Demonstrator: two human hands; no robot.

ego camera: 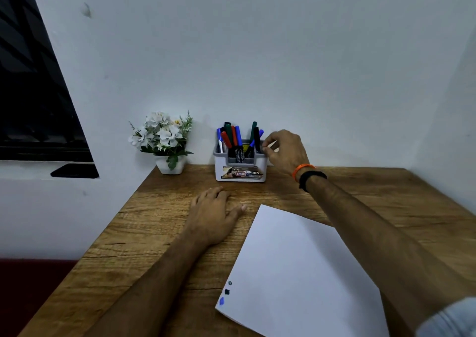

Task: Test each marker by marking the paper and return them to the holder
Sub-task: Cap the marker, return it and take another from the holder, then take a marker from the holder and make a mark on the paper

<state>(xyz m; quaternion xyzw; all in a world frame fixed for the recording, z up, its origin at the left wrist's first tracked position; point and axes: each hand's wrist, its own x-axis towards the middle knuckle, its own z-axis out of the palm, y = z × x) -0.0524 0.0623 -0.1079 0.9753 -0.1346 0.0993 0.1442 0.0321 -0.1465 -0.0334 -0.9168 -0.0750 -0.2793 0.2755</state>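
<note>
A white and grey holder [240, 166] stands at the back of the wooden desk [154, 233] against the wall. Several markers [235, 136] with blue, red, green and black caps stick up out of it. My right hand [284, 151] hovers at the holder's right side, its fingers loosely curled beside a black marker [256, 138] and holding nothing that I can see. My left hand [212, 213] lies flat on the desk in front of the holder. A white paper sheet [304, 267] lies to the right, with three small marks [225, 291], dark and blue, near its lower left corner.
A small white pot of white flowers [166, 140] stands left of the holder. A dark window [33, 91] fills the left wall. The desk's left edge runs diagonally toward me.
</note>
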